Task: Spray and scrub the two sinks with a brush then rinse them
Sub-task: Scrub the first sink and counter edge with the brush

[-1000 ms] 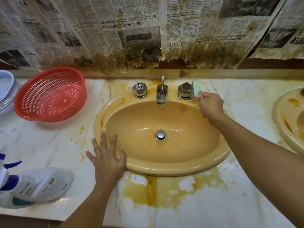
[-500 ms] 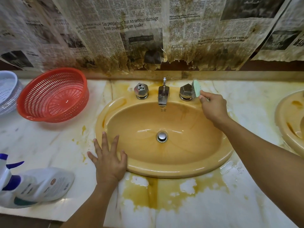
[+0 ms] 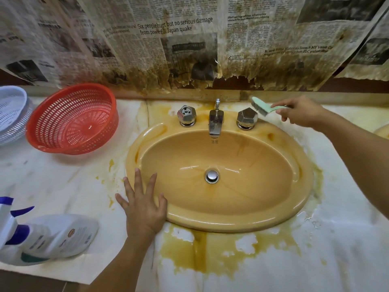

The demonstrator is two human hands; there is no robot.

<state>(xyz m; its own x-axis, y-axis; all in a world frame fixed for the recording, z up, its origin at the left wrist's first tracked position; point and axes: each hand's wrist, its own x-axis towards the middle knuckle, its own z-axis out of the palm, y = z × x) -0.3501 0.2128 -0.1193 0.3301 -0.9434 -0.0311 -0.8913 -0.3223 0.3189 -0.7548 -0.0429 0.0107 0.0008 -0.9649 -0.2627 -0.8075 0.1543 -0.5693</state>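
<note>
Head view, left to right: a white perforated basket (image 3: 11, 114) sits at the far left edge of the marble countertop (image 3: 63, 180), with a red perforated basket (image 3: 71, 119) just beside it, tilted toward the camera. A white spray bottle (image 3: 52, 237) with a purple trigger lies on its side near the front edge. The left hand (image 3: 143, 205) rests palm down at the front-left rim of the yellow sink (image 3: 231, 224), fingers straight and spread, fingertips on the rim. The basin is wet and glossy, with a chrome drain plug (image 3: 212, 176) at its centre. Behind it stand the left tap handle (image 3: 186, 114), the spout (image 3: 215, 121) and the right tap handle (image 3: 246, 118). The green brush (image 3: 261, 105) is held above and just behind the right tap handle, bristles down; contact cannot be confirmed. The right hand (image 3: 301, 111) grips the brush handle with curled fingers. A second sink (image 3: 383, 131) shows at the right edge. Stained newspaper (image 3: 168, 39) covers the wall.
</note>
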